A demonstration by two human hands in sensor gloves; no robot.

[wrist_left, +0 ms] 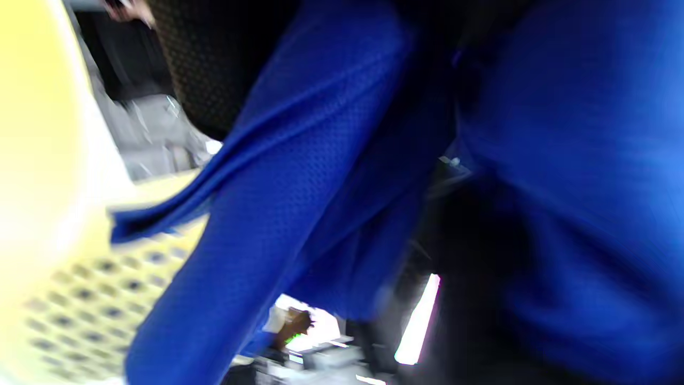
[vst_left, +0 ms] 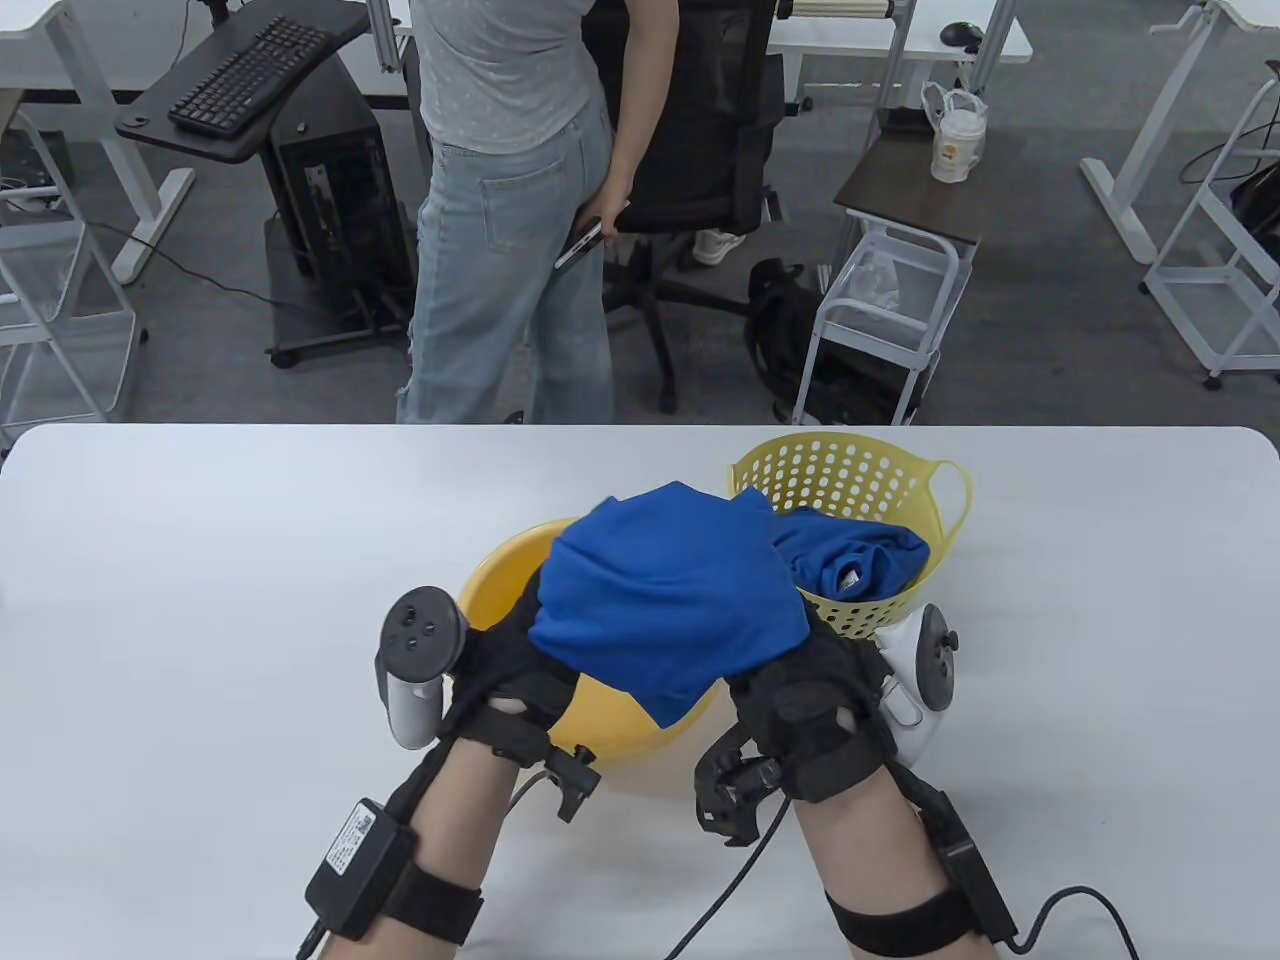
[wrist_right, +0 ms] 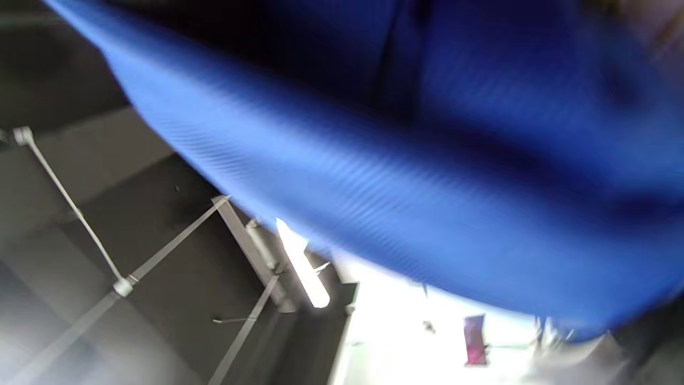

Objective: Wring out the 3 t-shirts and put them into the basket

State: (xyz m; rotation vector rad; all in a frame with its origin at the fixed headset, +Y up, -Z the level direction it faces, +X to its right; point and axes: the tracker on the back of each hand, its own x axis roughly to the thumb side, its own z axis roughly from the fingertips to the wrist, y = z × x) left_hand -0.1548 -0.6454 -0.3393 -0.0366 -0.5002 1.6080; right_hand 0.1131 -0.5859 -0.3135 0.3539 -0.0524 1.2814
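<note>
A blue t-shirt (vst_left: 665, 590) is bunched and lifted above the solid yellow basin (vst_left: 500, 585). My left hand (vst_left: 515, 665) grips its left side and my right hand (vst_left: 810, 690) grips its right side; the cloth drapes over both and hides the fingers. Behind it to the right stands the perforated yellow basket (vst_left: 850, 480) with another blue t-shirt (vst_left: 860, 560) lying inside. In the left wrist view blue fabric (wrist_left: 331, 176) fills the frame beside the basket's holed wall (wrist_left: 80, 299). Blurred blue cloth (wrist_right: 427, 176) covers the right wrist view.
The white table (vst_left: 200, 600) stretches wide to the left and right of the containers. A person (vst_left: 510, 200) stands just beyond the table's far edge, by an office chair (vst_left: 690, 130). A white cart (vst_left: 880, 300) is behind the basket.
</note>
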